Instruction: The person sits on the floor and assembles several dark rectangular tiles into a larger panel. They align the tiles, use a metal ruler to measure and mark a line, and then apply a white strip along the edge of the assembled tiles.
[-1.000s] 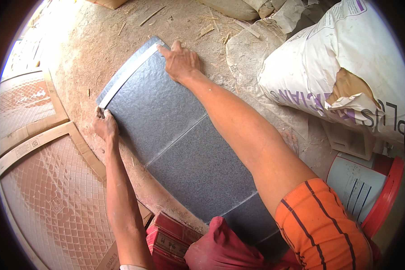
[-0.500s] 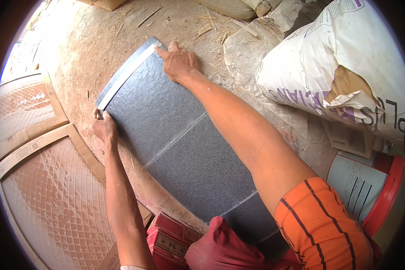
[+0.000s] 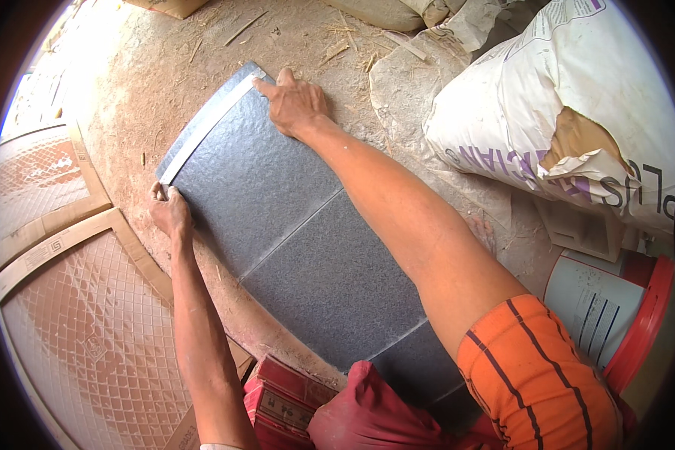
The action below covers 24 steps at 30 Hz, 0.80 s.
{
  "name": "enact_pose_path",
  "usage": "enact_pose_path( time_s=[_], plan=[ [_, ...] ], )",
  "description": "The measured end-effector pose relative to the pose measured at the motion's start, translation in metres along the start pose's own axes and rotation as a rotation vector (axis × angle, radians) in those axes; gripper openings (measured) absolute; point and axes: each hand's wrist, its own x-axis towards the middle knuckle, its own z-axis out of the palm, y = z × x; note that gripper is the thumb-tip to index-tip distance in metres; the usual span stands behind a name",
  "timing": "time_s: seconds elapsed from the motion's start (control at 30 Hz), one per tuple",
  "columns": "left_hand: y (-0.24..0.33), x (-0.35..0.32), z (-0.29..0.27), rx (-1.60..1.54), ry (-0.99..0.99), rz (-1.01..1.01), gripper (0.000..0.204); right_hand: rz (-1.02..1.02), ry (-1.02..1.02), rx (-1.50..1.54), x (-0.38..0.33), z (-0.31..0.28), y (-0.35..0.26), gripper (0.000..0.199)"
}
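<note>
A long dark grey slab (image 3: 330,262), crossed by pale joint lines, stretches diagonally from my knees toward the upper left. Across its far end lies a flat, narrow white strip (image 3: 210,132), set slightly in from the edge. My left hand (image 3: 172,214) is closed at the slab's left far corner, thumb and fingers pinching at the strip's lower end. At the strip's upper end, my right hand (image 3: 298,105) presses a fingertip on it while another finger reaches to the slab's right edge. The undersides of both grips are hidden.
Cardboard-edged packs of brown, grid-patterned tiles (image 3: 97,330) stand at the left. A torn white sack (image 3: 517,97) bulges at the right, above a pale bucket with a red rim (image 3: 641,322). Red boxes (image 3: 285,394) sit by my knee. Straw and splinters litter the dusty floor (image 3: 172,60).
Both hands and the far end appear shifted very slightly left in the picture, as does the surrounding scene. The grips on the strip look the same.
</note>
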Motion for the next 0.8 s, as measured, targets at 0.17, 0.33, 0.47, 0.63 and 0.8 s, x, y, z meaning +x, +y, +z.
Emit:
enact_pose_path(
  time_s=[0.17,0.33,0.47,0.63,0.8],
  plan=[
    [-0.001,-0.001,-0.002,0.018,0.012,-0.001,0.044,0.023,-0.054,0.056,-0.002,-0.004,-0.004,0.048],
    [0.012,-0.008,-0.002,0.124,0.009,0.047,0.047,0.025,-0.015,-0.01,0.0,-0.001,-0.003,0.046],
    [0.028,-0.02,0.01,0.466,0.066,0.208,0.052,0.057,-0.075,-0.029,-0.001,-0.003,-0.004,0.046],
    [0.054,-0.054,0.029,0.45,-0.025,0.345,0.05,0.053,-0.065,-0.043,-0.001,-0.006,-0.009,0.048],
    [0.055,-0.05,0.021,0.535,-0.016,0.334,0.051,0.031,-0.039,-0.097,0.001,-0.002,-0.007,0.05]
  ],
)
